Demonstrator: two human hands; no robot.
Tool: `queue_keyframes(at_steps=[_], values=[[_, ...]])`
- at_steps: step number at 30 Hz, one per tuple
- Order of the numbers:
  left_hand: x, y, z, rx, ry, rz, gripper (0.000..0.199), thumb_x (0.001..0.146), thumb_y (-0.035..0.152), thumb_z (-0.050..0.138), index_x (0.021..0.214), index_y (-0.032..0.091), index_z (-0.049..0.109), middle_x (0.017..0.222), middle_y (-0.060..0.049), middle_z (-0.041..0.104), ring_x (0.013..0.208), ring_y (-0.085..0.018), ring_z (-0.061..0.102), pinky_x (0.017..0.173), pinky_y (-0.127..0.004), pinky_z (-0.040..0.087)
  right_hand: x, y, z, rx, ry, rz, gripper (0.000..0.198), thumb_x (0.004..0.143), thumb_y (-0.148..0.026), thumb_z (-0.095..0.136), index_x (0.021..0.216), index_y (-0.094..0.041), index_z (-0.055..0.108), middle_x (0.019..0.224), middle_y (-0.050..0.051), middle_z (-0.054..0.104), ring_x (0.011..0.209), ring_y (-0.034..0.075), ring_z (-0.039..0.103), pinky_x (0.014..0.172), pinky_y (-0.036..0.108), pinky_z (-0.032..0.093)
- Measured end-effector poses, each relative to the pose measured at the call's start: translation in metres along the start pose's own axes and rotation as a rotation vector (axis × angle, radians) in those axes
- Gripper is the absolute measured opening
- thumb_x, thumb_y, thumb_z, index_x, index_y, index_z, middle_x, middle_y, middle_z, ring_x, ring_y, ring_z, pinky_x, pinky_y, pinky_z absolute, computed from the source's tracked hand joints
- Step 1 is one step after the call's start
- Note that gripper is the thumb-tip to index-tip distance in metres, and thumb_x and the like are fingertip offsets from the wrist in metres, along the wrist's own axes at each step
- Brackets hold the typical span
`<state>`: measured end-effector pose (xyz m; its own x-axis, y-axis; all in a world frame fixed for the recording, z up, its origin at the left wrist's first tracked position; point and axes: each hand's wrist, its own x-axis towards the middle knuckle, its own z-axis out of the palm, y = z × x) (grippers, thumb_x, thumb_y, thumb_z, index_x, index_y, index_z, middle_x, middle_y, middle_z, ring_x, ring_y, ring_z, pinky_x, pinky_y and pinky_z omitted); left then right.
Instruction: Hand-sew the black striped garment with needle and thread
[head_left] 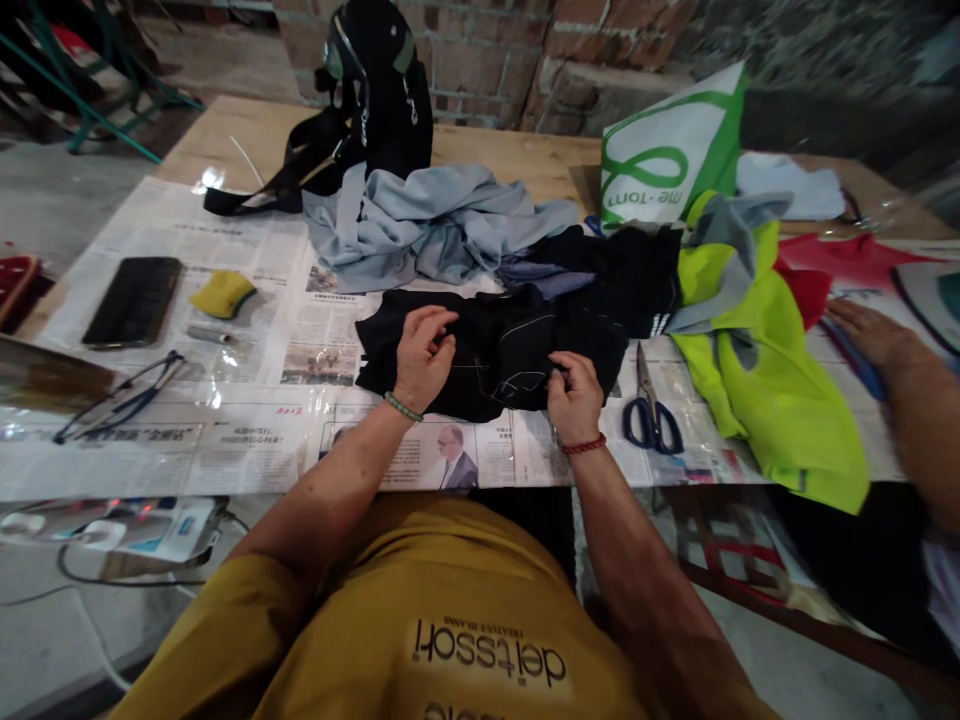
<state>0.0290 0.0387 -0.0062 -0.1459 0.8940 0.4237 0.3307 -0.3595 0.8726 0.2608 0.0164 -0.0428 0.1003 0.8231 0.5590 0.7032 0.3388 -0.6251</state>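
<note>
A piece of black cloth (480, 350) with loose white thread lines on it lies spread on the newspaper in front of me. My left hand (424, 362), with a green bead bracelet at the wrist, rests over its left part; thumb and forefinger are apart and hold nothing I can see. At the cloth's right side, my right hand (576, 398) has its fingers curled together beside the white thread. Whether cloth, thread or a small tool is in that pinch is hidden. Blue-handled scissors (651, 415) lie just right of my right hand, blades pointing away.
Grey cloth (442, 225) and a black bag (382, 90) lie behind. Rightward are a neon-yellow garment (780, 380), a white-green bag (667, 150) and another person's hand (870, 330). Leftward sit a dark phone-like case (133, 302), a yellow sponge (223, 293) and glasses (124, 395).
</note>
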Motion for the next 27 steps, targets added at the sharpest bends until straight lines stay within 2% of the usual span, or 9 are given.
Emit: queue_keyframes(at_steps=[3,6,10,16,18,21,23,25,27], values=[[-0.005,0.005,0.000,0.120,-0.274,0.200,0.017,0.074,0.007,0.052,0.075,0.018,0.065,0.098,-0.005,0.062,0.096,-0.017,0.055,0.088,-0.035,0.043,0.000,0.000,0.000,-0.014,-0.004,0.002,0.023,0.080,-0.013,0.046,0.096,-0.018,0.062,0.103,0.009,0.061,0.094,0.018,0.059,0.078,0.034,0.051],[-0.011,0.007,0.002,0.210,-0.517,0.317,0.016,0.071,0.011,0.056,0.078,0.020,0.066,0.111,-0.005,0.061,0.102,-0.020,0.053,0.093,-0.039,0.038,-0.001,-0.001,0.000,-0.018,-0.001,-0.005,0.023,0.080,-0.012,0.046,0.095,-0.018,0.062,0.102,0.009,0.061,0.094,0.018,0.060,0.079,0.034,0.051],[-0.015,0.007,0.002,0.301,-0.668,0.379,0.014,0.072,0.018,0.061,0.084,0.023,0.068,0.124,-0.004,0.056,0.114,-0.023,0.046,0.094,-0.041,0.032,0.000,-0.001,0.000,-0.025,0.007,-0.014,0.023,0.080,-0.013,0.046,0.095,-0.018,0.062,0.102,0.009,0.061,0.095,0.018,0.060,0.078,0.034,0.052],[-0.017,0.006,0.002,0.395,-0.717,0.414,0.013,0.078,0.022,0.058,0.083,0.024,0.071,0.126,-0.004,0.056,0.116,-0.025,0.043,0.091,-0.042,0.028,-0.007,-0.014,-0.009,-0.019,0.081,-0.014,0.021,0.083,-0.019,0.049,0.099,-0.019,0.062,0.110,0.010,0.059,0.087,0.017,0.060,0.069,0.032,0.053],[-0.017,0.005,0.003,0.392,-0.707,0.416,0.014,0.079,0.021,0.057,0.078,0.023,0.071,0.124,-0.004,0.057,0.115,-0.024,0.043,0.090,-0.041,0.028,-0.017,-0.024,-0.014,-0.027,0.104,-0.021,0.020,0.083,-0.021,0.052,0.099,-0.019,0.062,0.104,0.009,0.060,0.080,0.016,0.060,0.066,0.031,0.052],[-0.018,0.005,0.004,0.363,-0.688,0.404,0.015,0.079,0.020,0.057,0.075,0.023,0.071,0.124,-0.003,0.057,0.114,-0.024,0.044,0.090,-0.041,0.027,-0.036,-0.040,-0.018,-0.003,-0.050,-0.004,0.016,0.083,-0.022,0.054,0.096,-0.020,0.063,0.089,0.005,0.061,0.073,0.014,0.059,0.065,0.029,0.051],[-0.019,0.006,0.005,0.339,-0.680,0.394,0.015,0.080,0.020,0.057,0.076,0.024,0.071,0.123,-0.003,0.057,0.113,-0.023,0.045,0.091,-0.041,0.028,-0.044,-0.049,-0.016,0.030,-0.169,0.025,0.015,0.083,-0.025,0.056,0.095,-0.021,0.063,0.086,0.004,0.061,0.070,0.013,0.058,0.064,0.027,0.050],[-0.020,0.007,0.005,0.327,-0.672,0.382,0.016,0.081,0.020,0.056,0.077,0.024,0.071,0.122,-0.003,0.058,0.112,-0.023,0.046,0.091,-0.040,0.028,-0.046,-0.056,-0.011,0.057,-0.199,0.039,0.015,0.082,-0.028,0.057,0.095,-0.021,0.063,0.086,0.003,0.061,0.067,0.012,0.057,0.064,0.027,0.050],[-0.021,0.009,0.005,0.326,-0.655,0.371,0.016,0.081,0.021,0.056,0.078,0.024,0.071,0.120,-0.003,0.058,0.111,-0.022,0.047,0.091,-0.040,0.028,-0.044,-0.061,-0.006,0.076,-0.166,0.032,0.014,0.083,-0.029,0.057,0.092,-0.021,0.063,0.084,0.002,0.062,0.066,0.012,0.056,0.063,0.026,0.049]])
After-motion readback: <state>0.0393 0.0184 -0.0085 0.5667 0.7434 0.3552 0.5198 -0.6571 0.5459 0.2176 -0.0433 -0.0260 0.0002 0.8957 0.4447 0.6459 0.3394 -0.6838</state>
